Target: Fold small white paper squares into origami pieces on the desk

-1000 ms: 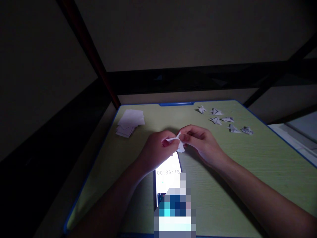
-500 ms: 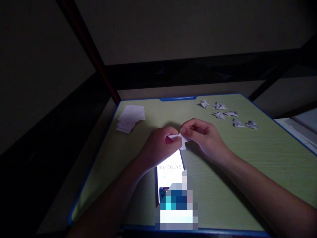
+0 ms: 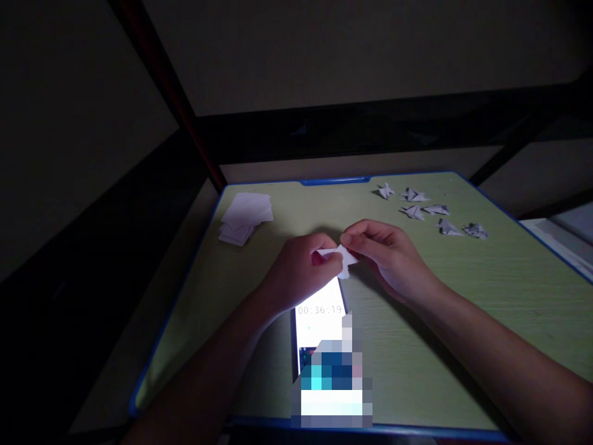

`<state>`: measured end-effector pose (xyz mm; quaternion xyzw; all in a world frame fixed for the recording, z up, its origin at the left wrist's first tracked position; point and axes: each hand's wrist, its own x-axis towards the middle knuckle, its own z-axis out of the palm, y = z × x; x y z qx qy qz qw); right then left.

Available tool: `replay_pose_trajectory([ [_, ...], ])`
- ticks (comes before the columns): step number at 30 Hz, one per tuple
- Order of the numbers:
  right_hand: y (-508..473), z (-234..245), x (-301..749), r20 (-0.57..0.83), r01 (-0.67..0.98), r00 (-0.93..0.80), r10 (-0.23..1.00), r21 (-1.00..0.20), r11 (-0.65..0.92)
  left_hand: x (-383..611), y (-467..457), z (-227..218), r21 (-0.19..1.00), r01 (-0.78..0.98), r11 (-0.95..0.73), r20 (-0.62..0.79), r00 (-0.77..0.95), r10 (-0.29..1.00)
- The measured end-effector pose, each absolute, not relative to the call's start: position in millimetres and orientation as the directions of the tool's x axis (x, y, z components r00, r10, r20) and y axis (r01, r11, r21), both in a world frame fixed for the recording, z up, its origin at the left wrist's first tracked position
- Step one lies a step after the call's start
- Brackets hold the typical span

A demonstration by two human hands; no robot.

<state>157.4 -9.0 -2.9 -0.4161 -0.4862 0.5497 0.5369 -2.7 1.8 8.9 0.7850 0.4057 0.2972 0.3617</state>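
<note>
Over the upper end of a lit phone, my left hand is closed on a small piece of folded white paper, its thumb lying across the paper. My right hand pinches at the paper's upper right edge with thumb and forefinger. Part of the paper is hidden inside the left hand. The phone lies on the table between my forearms and shows a timer reading; its lower part is blurred out by blocks.
The pale green table has a blue edge. At its back left lies a stack of white paper sheets. Several small folded paper figures are spread at the back right. White flat items lie beyond the right edge.
My right fingertips have shifted very slightly at the paper's upper edge, and a bit more of its peak shows. The view has tilted a little; both hands keep their hold.
</note>
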Motion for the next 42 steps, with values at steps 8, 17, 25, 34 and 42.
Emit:
replay_pose_trajectory([
  [8,-9,-3,158,0.044,-0.183,-0.079,0.996,-0.983,0.029,-1,2,3,0.815,0.418,-0.401,0.178,0.477,0.86],
  [17,-8,-4,158,0.098,-0.15,-0.081,0.992,-0.985,0.085,2,4,4,0.844,0.36,-0.397,0.232,0.422,0.876],
  [25,-7,-4,157,0.106,-0.185,-0.085,0.991,-0.979,0.089,3,2,12,0.92,0.274,-0.28,0.139,0.442,0.886],
  [34,-8,-8,160,0.139,-0.205,-0.125,0.982,-0.972,0.111,1,2,16,0.981,0.134,-0.137,0.059,0.469,0.881],
  [42,-8,-6,160,0.141,-0.193,-0.117,0.983,-0.974,0.116,2,2,16,0.987,0.127,-0.101,0.03,0.47,0.882],
])
